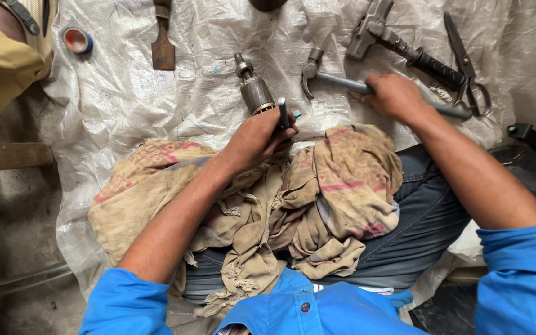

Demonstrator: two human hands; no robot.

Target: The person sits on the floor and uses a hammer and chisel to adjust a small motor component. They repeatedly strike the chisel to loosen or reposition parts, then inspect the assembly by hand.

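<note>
I note my left hand [255, 138] clenched around the drill chuck [254, 92] at mid-sheet, a thin tool alongside. My right hand [396, 96] grasps the claw hammer [342, 80]; striking apparently not begun.

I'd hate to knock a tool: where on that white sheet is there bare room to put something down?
Bare patches: between the red-and-blue tape roll and the rusty flat chisel, running down the white woven plastic sheet; also between that chisel and the metal drill chuck held by the left hand. Crowded: top right, where the right hand grips the grey claw hammer beside scissors.
</note>
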